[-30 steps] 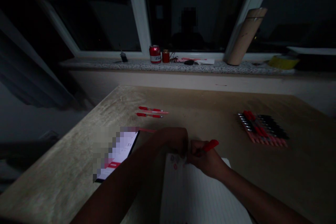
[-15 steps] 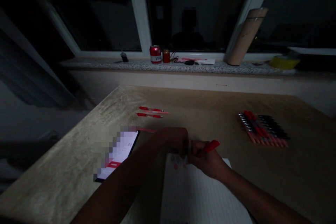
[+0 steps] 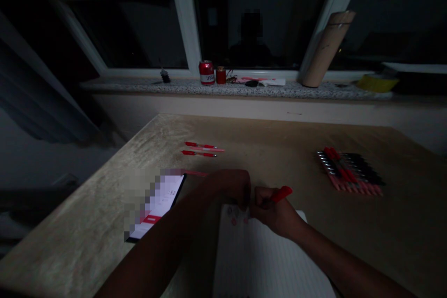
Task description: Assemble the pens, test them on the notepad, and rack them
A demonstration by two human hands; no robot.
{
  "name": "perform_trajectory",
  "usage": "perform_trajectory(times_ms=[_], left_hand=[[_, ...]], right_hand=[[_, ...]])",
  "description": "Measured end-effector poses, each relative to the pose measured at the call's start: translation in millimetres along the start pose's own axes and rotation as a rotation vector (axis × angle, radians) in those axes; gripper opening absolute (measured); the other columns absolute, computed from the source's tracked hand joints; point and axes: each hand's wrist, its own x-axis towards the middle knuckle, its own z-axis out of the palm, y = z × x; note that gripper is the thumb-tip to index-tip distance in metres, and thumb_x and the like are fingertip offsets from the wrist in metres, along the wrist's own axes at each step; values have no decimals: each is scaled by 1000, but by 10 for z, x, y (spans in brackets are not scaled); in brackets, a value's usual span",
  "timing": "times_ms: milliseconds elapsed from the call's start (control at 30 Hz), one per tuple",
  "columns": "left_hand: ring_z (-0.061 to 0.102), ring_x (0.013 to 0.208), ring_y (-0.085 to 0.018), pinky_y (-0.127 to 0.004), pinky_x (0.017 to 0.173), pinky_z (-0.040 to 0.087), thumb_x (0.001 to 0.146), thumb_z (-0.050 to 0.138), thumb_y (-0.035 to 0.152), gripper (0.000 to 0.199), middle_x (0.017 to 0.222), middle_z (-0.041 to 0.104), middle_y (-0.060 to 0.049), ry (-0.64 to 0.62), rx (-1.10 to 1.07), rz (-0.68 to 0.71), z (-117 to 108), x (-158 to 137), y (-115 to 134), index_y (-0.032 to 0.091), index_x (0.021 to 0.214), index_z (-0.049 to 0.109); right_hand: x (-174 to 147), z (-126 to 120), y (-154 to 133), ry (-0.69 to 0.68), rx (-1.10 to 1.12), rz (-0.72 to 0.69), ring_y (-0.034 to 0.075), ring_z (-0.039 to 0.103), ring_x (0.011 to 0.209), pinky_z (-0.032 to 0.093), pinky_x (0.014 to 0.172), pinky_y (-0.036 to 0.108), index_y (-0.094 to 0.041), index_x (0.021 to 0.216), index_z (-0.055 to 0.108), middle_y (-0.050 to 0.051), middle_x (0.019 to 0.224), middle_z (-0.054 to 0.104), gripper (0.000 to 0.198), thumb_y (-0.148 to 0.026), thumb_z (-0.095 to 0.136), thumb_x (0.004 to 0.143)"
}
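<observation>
Gripped in my right hand [image 3: 274,212] is a red pen [image 3: 281,194], its red end pointing up and to the right. That hand rests on the upper part of a lined notebook page [image 3: 265,260], with the pen's tip hidden behind the fingers. Small round marks in grey and red [image 3: 233,221] show near the page's top left corner. My left hand [image 3: 239,186] is bent at the wrist, fingers curled down at the page's top edge beside the right hand. Shadow hides its fingertips, and anything between them cannot be made out.
A lit phone [image 3: 162,205], partly pixelated, lies left of my left forearm. Several red pens [image 3: 199,149] lie beyond it. At the right is a row of several pens [image 3: 351,172]. The windowsill [image 3: 167,84] holds a red can [image 3: 206,72], a tall cylinder [image 3: 328,49] and yellow tape [image 3: 377,84].
Both hands stay almost in place. A red mark on the page near the right hand's fingers shows more plainly now. The number on the phone screen has gone from 51 to 52.
</observation>
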Motion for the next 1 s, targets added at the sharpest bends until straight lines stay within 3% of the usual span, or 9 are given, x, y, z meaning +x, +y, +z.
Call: perform_trajectory(times_ms=[200,333,500,667,1000], left_hand=[[47,50,-9,-21,49,35,61,67,23,20,52,58,1,-6,-3,-9,8,34,-33,14,78,74],[50,51,-11,-22,50,37,62,66,24,24,56,62,-1,2,-6,-16,-8,0,-10,12,81,74],[50,52,-11,-22,50,37,64,67,26,23,58,63,-2,-7,-6,-20,-13,-11,7,12,80,74],[48,51,-10,-20,49,35,64,67,23,19,54,61,0,-19,-3,25,-2,30,-28,12,78,74],[50,52,-13,-24,52,38,63,66,27,26,56,62,-2,-33,10,19,-8,28,-28,11,81,74]], right_hand=[[3,25,-85,-24,-31,-10,8,42,50,29,46,20,-19,55,35,-4,54,45,30,-23,58,74],[5,20,-49,-57,-48,-8,7,39,49,27,45,20,-19,53,36,-5,52,42,29,-16,61,68],[-2,10,-2,-9,33,20,7,39,47,31,45,19,-20,55,33,-6,52,40,29,-17,58,70],[-3,3,-32,-61,-2,-8,8,48,50,34,46,20,-19,54,37,-4,53,47,28,-19,61,69],[5,23,-5,-36,96,37,9,52,49,38,44,19,-20,53,35,-6,52,44,31,-20,63,66]])
